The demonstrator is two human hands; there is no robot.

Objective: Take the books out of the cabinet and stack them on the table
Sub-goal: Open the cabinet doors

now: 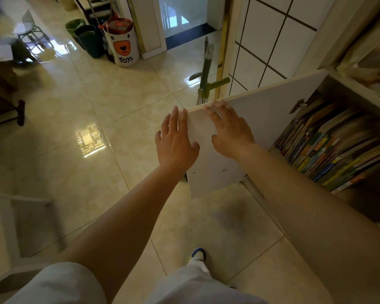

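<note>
Left hand (177,140), right hand (229,130) flat, fingers spread, on cabinet door (261,119); books (329,145) inside; glossy tile floor (79,119).

Both hands, left (176,139) and right (229,126), lie flat on the open cabinet door (261,119) beside shelved books (329,148).

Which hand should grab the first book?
Probably the right hand: it rests on the open cabinet door on the side nearer the books; the left hand is at the door's far edge.
</note>
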